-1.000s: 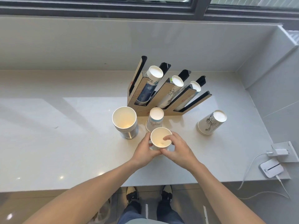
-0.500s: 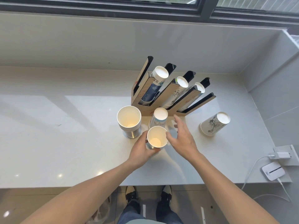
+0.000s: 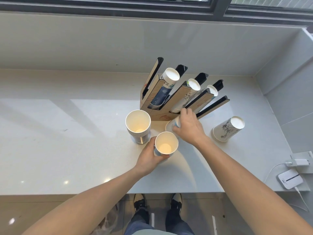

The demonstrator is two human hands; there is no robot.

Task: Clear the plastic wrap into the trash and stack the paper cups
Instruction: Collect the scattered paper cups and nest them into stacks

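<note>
My left hand (image 3: 149,156) holds an upright paper cup (image 3: 166,144) with its mouth up, just above the counter. My right hand (image 3: 188,126) is closed over an upside-down paper cup (image 3: 171,127) standing in front of the wooden cup rack (image 3: 179,97); most of that cup is hidden under my fingers. To the left stands an upright stack of paper cups (image 3: 138,126) on a metal base. Another upside-down stack of cups (image 3: 227,129) sits to the right. No plastic wrap shows on the counter.
The rack holds three slanted rows of cups. The white counter (image 3: 67,141) ends at a wall on the right, where a white charger (image 3: 290,178) and cable lie. A crumpled bag (image 3: 110,223) shows on the floor below the counter edge, beside my feet.
My right hand let go of the upright cup and reached forward onto the upside-down cup by the rack. My left hand kept the upright cup and shifted it slightly left.
</note>
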